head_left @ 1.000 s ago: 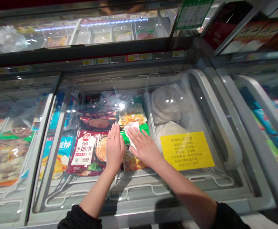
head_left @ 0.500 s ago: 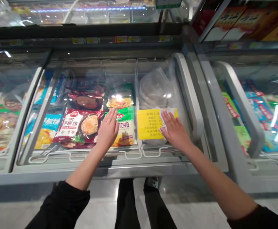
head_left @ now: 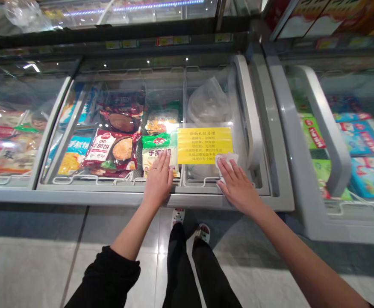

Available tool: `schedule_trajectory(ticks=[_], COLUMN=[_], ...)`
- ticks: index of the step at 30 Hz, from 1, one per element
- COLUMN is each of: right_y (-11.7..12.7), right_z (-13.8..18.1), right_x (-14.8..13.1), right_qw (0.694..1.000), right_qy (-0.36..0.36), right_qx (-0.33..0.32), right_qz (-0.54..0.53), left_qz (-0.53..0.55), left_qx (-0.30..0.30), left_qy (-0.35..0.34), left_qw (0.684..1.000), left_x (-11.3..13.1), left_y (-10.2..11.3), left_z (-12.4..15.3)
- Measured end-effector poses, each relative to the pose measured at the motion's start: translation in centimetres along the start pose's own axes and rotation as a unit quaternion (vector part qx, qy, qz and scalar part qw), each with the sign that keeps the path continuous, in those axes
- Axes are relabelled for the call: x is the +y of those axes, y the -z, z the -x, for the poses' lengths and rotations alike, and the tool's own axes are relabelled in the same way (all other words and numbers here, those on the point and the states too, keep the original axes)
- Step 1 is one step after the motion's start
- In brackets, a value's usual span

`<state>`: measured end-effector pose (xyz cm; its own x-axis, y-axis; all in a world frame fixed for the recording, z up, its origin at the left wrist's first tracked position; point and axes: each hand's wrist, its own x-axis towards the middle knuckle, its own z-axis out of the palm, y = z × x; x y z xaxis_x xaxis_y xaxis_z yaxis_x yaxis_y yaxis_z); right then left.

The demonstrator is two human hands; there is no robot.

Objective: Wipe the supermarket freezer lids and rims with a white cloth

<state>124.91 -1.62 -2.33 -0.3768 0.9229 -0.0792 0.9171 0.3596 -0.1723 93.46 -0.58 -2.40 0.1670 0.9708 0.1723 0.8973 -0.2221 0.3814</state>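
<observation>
Both hands lie flat and unclenched: the left hand (head_left: pixel 159 176), fingers close together, appears to rest on the glass lid (head_left: pixel 202 172) over a green-and-white packet (head_left: pixel 157 145), grasping nothing, while the right hand (head_left: pixel 238 184) is spread on a crumpled white tissue (head_left: pixel 233 158), pinning it to the glass rather than gripping it. That tissue sits near the front right of the lid, overlapping the lower right corner of a yellow notice (head_left: pixel 202 145) and left of the lid's grey handle (head_left: pixel 250 119). It should prove very light, soft and limp, apt to bunch or tear if rubbed hard or wet — a spread palm suits it, and the loose edge beyond the fingertips would be the place to pinch it up. As for the lid, it looks stiff, smooth and probably slippery, heavy beside the tissue and breakable if knocked; its curved handle is the natural hold. Counting what shows: one tissue, one yellow notice and one handle on this lid, with a second handle (head_left: pixel 329 128) on the freezer to the right. Beneath the glass I make out one green-and-white packet at the front, at least two dark red packets (head_left: pixel 122 149) and at least two blue packets (head_left: pixel 76 145) — the layers below are too hidden to number.
</observation>
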Motion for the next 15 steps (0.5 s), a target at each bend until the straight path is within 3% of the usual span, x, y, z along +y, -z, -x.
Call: schedule_trajectory(ticks=[6, 9, 12, 15], right_y=[-1.9, -2.3, -2.4, -2.0], right_z=[-6.2, -9.0, -9.7, -8.3], right_x=[-10.9, -14.9, -15.7, -13.4], right_qw=[0.990, 0.981, 0.975, 0.977], right_qy=[0.122, 0.166, 0.189, 0.185], right_qx=[-0.005, -0.005, -0.002, -0.007], right_qz=[-0.072, -0.104, -0.113, -0.104], left_qz=[0.055, 0.079, 0.100, 0.109], left_qx=[0.089, 0.142, 0.167, 0.159], left_qy=[0.077, 0.120, 0.143, 0.136], left_qw=[0.992, 0.979, 0.970, 0.972], left_x=[-0.2, -1.0, -1.4, -1.3], left_y=[0.4, 0.4, 0.4, 0.4], left_z=[0.5, 0.8, 1.0, 1.1])
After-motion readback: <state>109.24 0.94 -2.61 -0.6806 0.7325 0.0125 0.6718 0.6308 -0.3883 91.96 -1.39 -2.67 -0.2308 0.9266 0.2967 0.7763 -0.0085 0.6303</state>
